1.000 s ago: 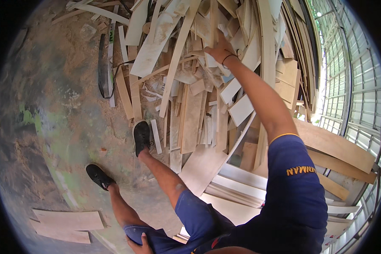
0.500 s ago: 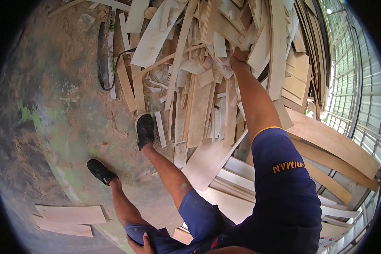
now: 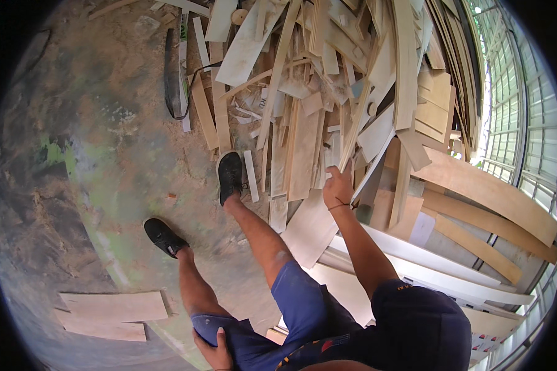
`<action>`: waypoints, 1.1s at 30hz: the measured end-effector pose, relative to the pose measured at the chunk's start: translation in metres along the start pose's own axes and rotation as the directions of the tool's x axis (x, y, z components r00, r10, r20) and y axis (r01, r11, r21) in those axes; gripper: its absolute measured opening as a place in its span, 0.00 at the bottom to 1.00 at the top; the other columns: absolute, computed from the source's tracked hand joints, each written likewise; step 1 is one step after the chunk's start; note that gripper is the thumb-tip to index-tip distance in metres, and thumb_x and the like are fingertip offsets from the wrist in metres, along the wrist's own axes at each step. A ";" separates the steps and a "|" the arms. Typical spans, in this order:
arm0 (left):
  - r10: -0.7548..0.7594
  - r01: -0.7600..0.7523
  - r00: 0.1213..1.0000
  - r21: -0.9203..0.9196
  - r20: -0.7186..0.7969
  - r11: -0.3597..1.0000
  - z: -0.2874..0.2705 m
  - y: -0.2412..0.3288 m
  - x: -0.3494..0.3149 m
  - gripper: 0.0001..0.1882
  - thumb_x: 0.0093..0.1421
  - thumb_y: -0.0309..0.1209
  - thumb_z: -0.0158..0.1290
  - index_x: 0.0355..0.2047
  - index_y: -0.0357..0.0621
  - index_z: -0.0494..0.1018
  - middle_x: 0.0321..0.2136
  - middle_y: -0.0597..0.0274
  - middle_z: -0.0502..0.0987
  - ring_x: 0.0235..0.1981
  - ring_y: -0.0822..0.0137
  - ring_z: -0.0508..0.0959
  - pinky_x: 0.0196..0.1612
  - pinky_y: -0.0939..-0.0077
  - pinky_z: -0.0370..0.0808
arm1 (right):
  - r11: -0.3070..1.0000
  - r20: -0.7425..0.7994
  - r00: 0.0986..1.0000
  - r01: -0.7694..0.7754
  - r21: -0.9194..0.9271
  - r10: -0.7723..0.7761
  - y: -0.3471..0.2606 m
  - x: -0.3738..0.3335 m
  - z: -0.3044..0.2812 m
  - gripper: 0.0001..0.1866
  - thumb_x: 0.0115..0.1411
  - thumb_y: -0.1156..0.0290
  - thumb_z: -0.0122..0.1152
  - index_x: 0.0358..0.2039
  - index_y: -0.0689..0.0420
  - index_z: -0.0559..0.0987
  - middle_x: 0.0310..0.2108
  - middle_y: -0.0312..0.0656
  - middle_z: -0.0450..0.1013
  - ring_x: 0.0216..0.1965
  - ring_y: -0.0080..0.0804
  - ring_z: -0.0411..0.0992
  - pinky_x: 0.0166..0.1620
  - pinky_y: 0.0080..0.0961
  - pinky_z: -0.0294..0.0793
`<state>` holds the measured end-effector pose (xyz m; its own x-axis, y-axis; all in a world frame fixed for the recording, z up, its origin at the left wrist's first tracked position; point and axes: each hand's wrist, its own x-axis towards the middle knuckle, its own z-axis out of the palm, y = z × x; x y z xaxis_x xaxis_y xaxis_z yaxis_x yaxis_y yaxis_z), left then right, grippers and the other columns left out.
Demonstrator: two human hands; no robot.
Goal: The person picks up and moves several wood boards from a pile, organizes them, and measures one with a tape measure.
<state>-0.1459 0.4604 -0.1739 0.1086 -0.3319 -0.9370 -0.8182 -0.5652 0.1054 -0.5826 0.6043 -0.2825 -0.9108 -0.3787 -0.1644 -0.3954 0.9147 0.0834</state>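
Note:
My right hand (image 3: 338,187) is closed around the near end of a long, thin wooden strip (image 3: 356,131). From there the strip runs up into a heap of wood offcuts (image 3: 303,148), where its far part lies among other pieces. A dark band circles my right wrist. Beside the strip lie a pale board piece (image 3: 375,137) and a small round wooden disc (image 3: 372,109). My left hand (image 3: 215,352) rests on my left thigh near the knee, fingers laid over the blue shorts, holding nothing.
Stacked curved boards (image 3: 489,191) lie to the right, before a light metal grille wall (image 3: 507,93). Two flat boards (image 3: 114,305) are on the floor at lower left. A black strap (image 3: 169,80) lies left of the heap. My black shoes (image 3: 230,178) stand beside it.
My right hand has drawn back toward me from deep in the heap, and the thin strip now extends from it. My left hand stays on my thigh. The view has shifted slightly.

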 end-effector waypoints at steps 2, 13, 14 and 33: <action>0.025 -0.024 1.000 -0.046 0.006 0.999 -0.009 -0.002 0.003 0.39 0.48 0.39 0.54 0.55 0.35 0.47 0.53 0.45 0.54 0.54 0.56 0.54 0.56 0.71 0.47 | 1.000 0.012 1.000 -0.002 0.015 0.002 -0.008 -0.022 -0.021 0.14 0.41 0.79 0.47 0.30 0.48 0.71 0.52 0.62 0.51 0.44 0.57 0.62 0.38 0.38 0.69; 0.214 -0.212 0.976 -0.061 0.033 0.975 -0.057 -0.041 0.023 0.35 0.49 0.35 0.54 0.51 0.28 0.52 0.49 0.44 0.58 0.51 0.57 0.60 0.53 0.70 0.55 | 0.670 0.226 0.956 -0.292 0.682 0.187 -0.026 -0.174 -0.121 0.06 0.48 0.82 0.45 0.28 0.60 0.67 0.30 0.39 0.64 0.32 0.26 0.66 0.34 0.23 0.70; 0.214 -0.211 0.976 -0.068 0.042 0.975 -0.059 -0.047 0.023 0.34 0.49 0.35 0.54 0.50 0.28 0.52 0.49 0.44 0.59 0.50 0.57 0.60 0.53 0.70 0.55 | 0.482 0.280 0.924 -0.376 0.791 0.261 -0.030 -0.176 -0.124 0.06 0.48 0.82 0.45 0.29 0.60 0.67 0.31 0.39 0.64 0.32 0.27 0.66 0.35 0.24 0.71; 0.331 -0.302 0.935 0.203 -0.129 0.932 0.018 -0.113 -0.010 0.34 0.48 0.46 0.51 0.45 0.27 0.61 0.43 0.39 0.65 0.46 0.51 0.66 0.49 0.68 0.61 | 0.207 0.459 0.873 -0.486 0.849 0.167 0.016 -0.228 -0.174 0.10 0.48 0.79 0.46 0.33 0.59 0.68 0.31 0.37 0.63 0.29 0.21 0.65 0.29 0.20 0.73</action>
<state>-0.0649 0.5415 -0.1820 -0.0962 -0.5948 -0.7981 -0.9097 -0.2728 0.3130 -0.4015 0.6806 -0.0725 -0.8064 -0.1125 -0.5805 0.4620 0.4928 -0.7374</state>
